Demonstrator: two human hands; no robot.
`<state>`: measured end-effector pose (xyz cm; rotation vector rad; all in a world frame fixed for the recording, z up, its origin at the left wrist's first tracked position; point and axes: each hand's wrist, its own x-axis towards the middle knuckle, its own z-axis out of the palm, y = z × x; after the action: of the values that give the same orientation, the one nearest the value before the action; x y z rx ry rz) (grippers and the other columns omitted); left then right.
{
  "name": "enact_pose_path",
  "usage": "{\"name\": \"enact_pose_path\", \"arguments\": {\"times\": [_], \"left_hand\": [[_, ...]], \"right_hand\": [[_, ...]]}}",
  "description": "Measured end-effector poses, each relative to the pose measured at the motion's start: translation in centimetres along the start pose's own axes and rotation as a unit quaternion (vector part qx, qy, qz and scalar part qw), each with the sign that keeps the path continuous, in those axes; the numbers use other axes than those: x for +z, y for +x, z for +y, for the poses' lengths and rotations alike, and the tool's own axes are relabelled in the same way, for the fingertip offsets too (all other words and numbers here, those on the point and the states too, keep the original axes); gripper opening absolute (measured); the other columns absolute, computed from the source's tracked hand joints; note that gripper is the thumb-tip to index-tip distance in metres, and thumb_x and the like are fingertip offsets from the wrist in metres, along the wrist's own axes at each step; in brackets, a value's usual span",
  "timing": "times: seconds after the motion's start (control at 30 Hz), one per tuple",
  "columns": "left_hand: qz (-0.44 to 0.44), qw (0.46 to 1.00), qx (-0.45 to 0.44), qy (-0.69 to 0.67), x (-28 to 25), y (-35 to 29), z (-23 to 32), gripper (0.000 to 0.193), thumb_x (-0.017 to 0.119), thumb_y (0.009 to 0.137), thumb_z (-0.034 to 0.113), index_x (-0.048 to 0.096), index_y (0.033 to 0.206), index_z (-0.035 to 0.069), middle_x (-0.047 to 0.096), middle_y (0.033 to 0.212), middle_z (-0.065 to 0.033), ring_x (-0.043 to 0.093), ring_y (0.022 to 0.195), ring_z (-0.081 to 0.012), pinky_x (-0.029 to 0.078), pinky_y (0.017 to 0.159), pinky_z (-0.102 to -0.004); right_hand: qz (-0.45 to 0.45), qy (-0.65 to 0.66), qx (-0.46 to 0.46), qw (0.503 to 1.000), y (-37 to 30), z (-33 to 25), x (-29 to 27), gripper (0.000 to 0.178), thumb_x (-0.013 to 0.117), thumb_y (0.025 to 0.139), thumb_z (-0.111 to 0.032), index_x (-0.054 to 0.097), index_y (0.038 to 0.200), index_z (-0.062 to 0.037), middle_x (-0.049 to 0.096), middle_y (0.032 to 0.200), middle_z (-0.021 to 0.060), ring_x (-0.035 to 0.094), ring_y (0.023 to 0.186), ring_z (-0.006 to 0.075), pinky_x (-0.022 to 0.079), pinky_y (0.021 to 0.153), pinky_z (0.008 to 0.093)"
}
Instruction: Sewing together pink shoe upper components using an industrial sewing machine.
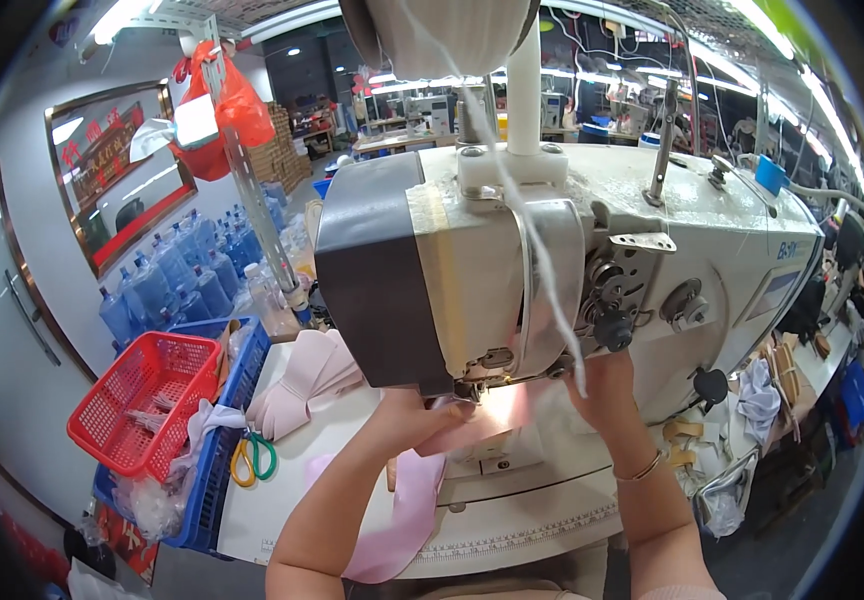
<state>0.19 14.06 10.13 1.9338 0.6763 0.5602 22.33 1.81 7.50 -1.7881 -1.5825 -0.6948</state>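
Observation:
An industrial sewing machine (492,290) fills the middle, with a lamp lighting the spot under its needle area. My left hand (407,420) is closed on a pink fabric piece (442,432) at the left side of the presser foot. That piece runs under the lit needle area. My right hand (602,385) is raised at the right of the needle area, below the tension knobs; the machine head hides most of its fingers. A lilac-pink strip (407,510) hangs over the front of the table between my forearms.
Pale pink cut pieces (302,385) lie left of the machine, beside scissors (252,460) with yellow and green handles. A red basket (157,345) sits on a blue crate (212,500) at the table's left edge. Scraps and a bin (727,490) stand at right.

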Motion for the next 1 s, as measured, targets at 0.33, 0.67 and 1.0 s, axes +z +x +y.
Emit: {"name": "enact_pose_path", "arguments": {"times": [0.33,0.67,1.0], "left_hand": [[-0.032,0.978,-0.047,-0.199,0.6,0.0,-3.0,0.029,0.066,0.077,0.017,0.063,0.096,-0.005,0.062,0.089,-0.0058,0.056,0.078,-0.01,0.044,0.07,-0.0214],[0.068,0.922,-0.031,-0.379,3.3,0.1,-7.6,0.019,0.052,0.083,0.009,0.06,0.097,-0.002,0.061,0.093,-0.0059,0.056,0.087,-0.0103,0.044,0.074,-0.0226],[0.2,0.932,0.031,-0.3,6.6,-1.6,-5.0,0.016,0.051,0.088,0.012,0.06,0.08,0.001,0.052,0.067,0.0044,0.042,0.06,-0.0018,0.034,0.053,-0.0179]], "right_hand": [[0.077,0.055,-0.205,0.974,-3.6,-6.0,1.5,0.033,0.065,0.06,-0.01,0.063,0.092,-0.0143,0.059,0.1,-0.0049,0.049,0.068,0.0145,0.045,0.056,0.0246],[0.029,0.152,-0.15,0.976,-1.5,-6.2,0.9,0.027,0.067,0.066,-0.005,0.062,0.092,-0.0118,0.062,0.094,0.0013,0.056,0.071,0.0199,0.048,0.061,0.0286],[0.046,0.123,-0.183,0.974,-2.5,-6.2,0.7,0.037,0.065,0.052,-0.003,0.063,0.088,-0.0133,0.061,0.095,-0.0025,0.053,0.067,0.0166,0.048,0.056,0.0251]]}}
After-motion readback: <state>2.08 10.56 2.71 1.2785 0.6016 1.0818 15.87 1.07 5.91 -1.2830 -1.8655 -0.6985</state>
